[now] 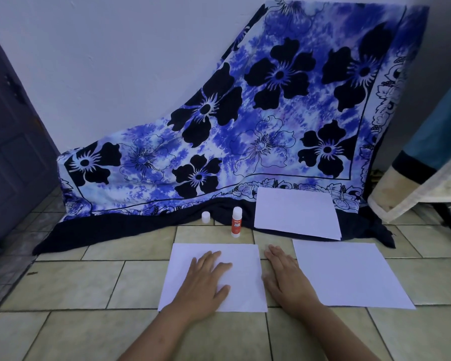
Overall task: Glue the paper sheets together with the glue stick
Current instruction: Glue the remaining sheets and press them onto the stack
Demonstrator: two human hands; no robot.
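Observation:
Three white paper sheets lie on the tiled floor. My left hand [206, 274] rests flat, fingers spread, on the near-left sheet [245, 256]. My right hand [284, 274] lies flat on the bare tile between that sheet and the near-right sheet [349, 274], holding nothing. A third sheet [296, 212] lies farther back, on the cloth's dark edge. The glue stick [236, 221], white with an orange label, stands upright beyond the left sheet. Its white cap [205, 217] stands apart to its left.
A blue cloth [271, 113] with black flowers drapes from the wall down onto the floor behind the papers. A dark door [13, 131] is at the left. A pale furniture piece [422, 183] with a dark leg juts in at the right.

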